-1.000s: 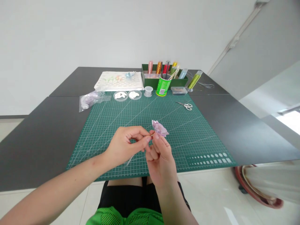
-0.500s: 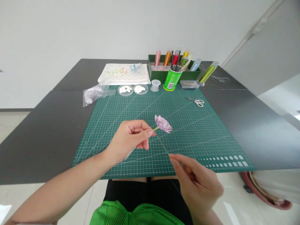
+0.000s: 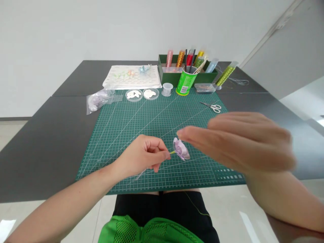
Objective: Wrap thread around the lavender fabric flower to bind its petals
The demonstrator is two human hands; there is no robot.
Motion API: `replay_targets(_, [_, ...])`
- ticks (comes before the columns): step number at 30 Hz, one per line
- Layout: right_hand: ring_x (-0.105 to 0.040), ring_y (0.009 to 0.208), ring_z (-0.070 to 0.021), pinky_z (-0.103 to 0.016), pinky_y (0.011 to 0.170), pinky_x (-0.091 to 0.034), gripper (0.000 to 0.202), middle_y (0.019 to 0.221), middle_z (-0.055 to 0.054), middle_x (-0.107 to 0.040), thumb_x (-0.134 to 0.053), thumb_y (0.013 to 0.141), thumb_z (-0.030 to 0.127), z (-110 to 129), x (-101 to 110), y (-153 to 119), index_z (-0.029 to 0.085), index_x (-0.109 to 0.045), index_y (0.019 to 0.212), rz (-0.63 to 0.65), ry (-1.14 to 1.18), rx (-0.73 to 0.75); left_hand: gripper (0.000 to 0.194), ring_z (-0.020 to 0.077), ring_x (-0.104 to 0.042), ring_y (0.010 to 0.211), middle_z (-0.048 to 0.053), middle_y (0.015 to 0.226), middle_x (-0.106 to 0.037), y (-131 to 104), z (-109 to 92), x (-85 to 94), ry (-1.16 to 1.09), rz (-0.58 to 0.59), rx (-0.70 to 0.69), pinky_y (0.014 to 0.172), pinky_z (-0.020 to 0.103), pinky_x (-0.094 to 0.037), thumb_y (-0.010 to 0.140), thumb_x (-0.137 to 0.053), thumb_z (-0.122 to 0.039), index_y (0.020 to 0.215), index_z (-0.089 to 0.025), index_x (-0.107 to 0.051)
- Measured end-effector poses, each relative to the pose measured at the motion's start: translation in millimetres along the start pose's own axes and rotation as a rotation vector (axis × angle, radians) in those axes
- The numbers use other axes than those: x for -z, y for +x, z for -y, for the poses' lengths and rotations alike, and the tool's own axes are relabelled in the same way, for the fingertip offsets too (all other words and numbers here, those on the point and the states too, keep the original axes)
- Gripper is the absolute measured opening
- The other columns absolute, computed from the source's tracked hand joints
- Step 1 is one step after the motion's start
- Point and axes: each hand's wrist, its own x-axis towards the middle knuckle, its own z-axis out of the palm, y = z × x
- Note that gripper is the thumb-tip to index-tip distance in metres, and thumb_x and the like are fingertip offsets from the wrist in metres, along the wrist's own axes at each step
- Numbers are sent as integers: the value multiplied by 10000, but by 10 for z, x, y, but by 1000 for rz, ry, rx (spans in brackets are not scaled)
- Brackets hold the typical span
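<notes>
The left hand [image 3: 145, 155] pinches the green stem [image 3: 172, 152] of the lilac artificial flower [image 3: 181, 151], which is suspended above the cutting mat [image 3: 126, 125]. The right hand [image 3: 245, 141] has moved from below the flower to its upper right; motion blur prevents confirming whether it grips thread. Only the left hand visibly supports the stem. Yellow-green thread [image 3: 196, 207] trails over the black shorts [image 3: 136, 206].

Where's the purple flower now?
In the head view, the purple flower is just right of centre, over the green mat, its stem in the left hand.
</notes>
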Motion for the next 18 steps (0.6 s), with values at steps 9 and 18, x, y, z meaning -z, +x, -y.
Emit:
replay_targets(9, [-557, 509, -62, -192, 478, -394, 123, 643, 26, -714, -717, 938, 222, -418, -781, -51, 158, -793, 866, 20, 420, -280, 100, 41, -462, 375, -75, 438, -567, -42, -2, -21, -49, 117, 33, 402, 132, -339, 813, -681, -215, 732, -159, -666])
replay_targets(18, [-713, 664, -125, -202, 604, -528, 157, 800, -23, -799, -662, 965, 228, -392, -961, -524, 161, -801, 933, 257, 637, -446, 118, 37, -460, 378, -67, 439, -571, -74, -41, -14, -45, 88, 33, 407, 130, -320, 818, -668, -209, 712, -161, -650])
